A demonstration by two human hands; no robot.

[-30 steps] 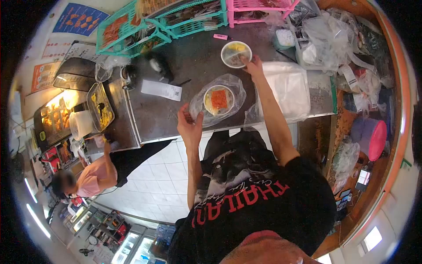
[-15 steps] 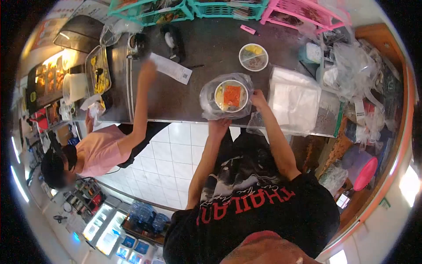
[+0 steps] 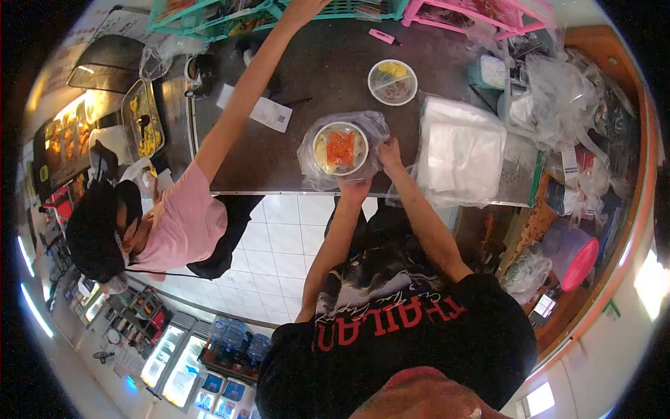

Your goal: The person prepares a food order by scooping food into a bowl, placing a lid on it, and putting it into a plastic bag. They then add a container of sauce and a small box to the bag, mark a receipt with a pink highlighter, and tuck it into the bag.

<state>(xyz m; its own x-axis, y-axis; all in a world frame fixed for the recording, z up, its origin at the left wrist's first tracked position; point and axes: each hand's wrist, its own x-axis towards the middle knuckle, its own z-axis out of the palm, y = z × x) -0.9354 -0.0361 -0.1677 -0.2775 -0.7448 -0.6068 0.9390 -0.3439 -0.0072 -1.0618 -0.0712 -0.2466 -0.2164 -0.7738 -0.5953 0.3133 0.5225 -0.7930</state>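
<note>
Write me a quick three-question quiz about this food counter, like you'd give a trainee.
1. How many white round bowls of food stand on the dark, flat countertop?
2. True or false: the camera wearer's left hand is nearer than the right hand to the flat stack of white plastic.
3. What lies around the nearer bowl: (a) green cloth, (b) a clear plastic bag, (c) newspaper?

Key: 1. Two; 2. False; 3. b.

A black, short-sleeved T-shirt (image 3: 412, 349) is worn with dark trousers (image 3: 385, 225); large red capitals (image 3: 349, 332), starting THAILA, arc across the chest; thin pale script (image 3: 405, 302) overlaps them; a grey-and-white print (image 3: 373, 285) spreads toward the hem; left hand (image 3: 355, 189) and right hand (image 3: 389, 153) are bare, like both forearms (image 3: 427, 213).
</note>
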